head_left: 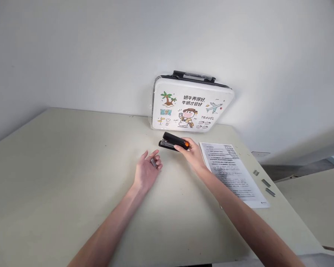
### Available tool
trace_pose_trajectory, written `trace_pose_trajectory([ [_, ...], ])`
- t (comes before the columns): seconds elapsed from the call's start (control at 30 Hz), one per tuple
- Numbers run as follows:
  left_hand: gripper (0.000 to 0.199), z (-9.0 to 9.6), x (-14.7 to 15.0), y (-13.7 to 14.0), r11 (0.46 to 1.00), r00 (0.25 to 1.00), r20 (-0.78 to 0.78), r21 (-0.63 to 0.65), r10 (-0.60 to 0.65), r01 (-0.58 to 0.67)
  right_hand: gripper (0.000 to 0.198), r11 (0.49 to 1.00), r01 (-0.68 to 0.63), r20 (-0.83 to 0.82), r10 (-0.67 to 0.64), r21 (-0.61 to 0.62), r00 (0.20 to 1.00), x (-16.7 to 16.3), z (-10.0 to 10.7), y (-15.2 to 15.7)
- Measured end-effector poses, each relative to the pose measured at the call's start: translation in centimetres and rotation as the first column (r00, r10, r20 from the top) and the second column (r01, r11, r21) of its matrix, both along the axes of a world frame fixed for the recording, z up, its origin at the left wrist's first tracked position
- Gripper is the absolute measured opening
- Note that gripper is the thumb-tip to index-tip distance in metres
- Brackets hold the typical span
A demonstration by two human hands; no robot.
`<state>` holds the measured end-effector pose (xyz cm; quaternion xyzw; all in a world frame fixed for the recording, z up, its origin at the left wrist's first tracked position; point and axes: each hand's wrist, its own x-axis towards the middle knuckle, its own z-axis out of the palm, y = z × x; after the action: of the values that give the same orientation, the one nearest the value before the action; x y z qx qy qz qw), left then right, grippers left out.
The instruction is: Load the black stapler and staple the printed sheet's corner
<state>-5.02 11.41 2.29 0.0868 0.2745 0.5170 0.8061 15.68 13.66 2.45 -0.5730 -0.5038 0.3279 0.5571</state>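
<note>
My right hand (194,152) is wrapped around the rear of a black stapler (171,140) with an orange patch at its back end. The stapler points left, and its metal staple channel shows between the upper and lower arms. Just left and below, my left hand (147,170) is turned palm up with its fingers partly curled. A small grey staple strip (153,162) rests against those fingers. The two hands are close together but apart, over the pale table (72,178).
A white cartoon-printed case (190,105) with a black handle leans on the wall behind the stapler. Printed paper sheets (233,178) lie beside my right forearm. Several grey staple strips (266,183) lie near the table's right edge.
</note>
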Motion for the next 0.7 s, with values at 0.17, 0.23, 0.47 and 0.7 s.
trace_pose_trajectory([
  [0.17,0.028,0.2,-0.3,0.1,0.999,1.0,0.02,-0.031,0.02,-0.019,0.049,0.987,-0.159,0.028,0.159,0.007,0.987,-3.4,-2.1,4.6],
  [0.23,0.024,0.2,-0.5,0.2,0.999,1.0,0.02,-0.034,0.019,-0.018,0.049,0.978,-0.207,0.038,0.206,0.009,0.978,-4.4,-2.6,5.8],
  [0.47,0.027,0.0,-0.7,0.3,0.999,1.0,0.02,-0.042,0.022,-0.021,0.049,0.955,-0.297,0.147,0.293,0.005,0.945,-5.1,-2.4,7.0],
  [0.7,0.042,0.1,-0.2,0.0,0.998,0.996,0.088,-0.048,0.033,-0.029,0.02,0.948,-0.178,0.429,0.05,0.264,0.902,-6.1,-0.2,-1.6],
])
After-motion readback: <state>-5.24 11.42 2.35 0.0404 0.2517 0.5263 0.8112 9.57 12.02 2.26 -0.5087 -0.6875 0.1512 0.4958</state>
